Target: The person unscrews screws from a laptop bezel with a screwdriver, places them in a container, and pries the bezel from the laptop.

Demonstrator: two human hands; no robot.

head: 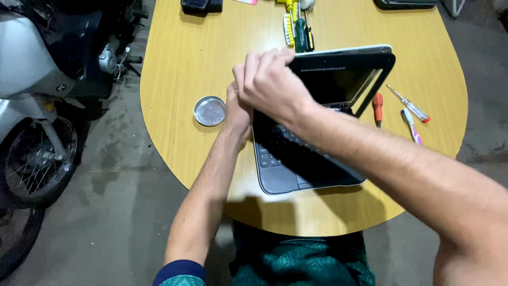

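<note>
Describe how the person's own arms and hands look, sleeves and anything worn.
Both hands, the left hand and the right hand, are bare: no gloves, rings or watch visible. Both forearms are uncovered. A dark blue sleeve edge over green patterned fabric shows at the left upper arm. No right sleeve is in view.

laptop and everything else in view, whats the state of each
laptop: open, lid tilted back, bezel lifting off the dark screen
right hand: closed on the lid's top left corner
left hand: at the lid's left edge, grip hidden
round tin: open, lying flat
red-handled screwdriver: lying loose on the table
motorbike: parked beside the table
</note>
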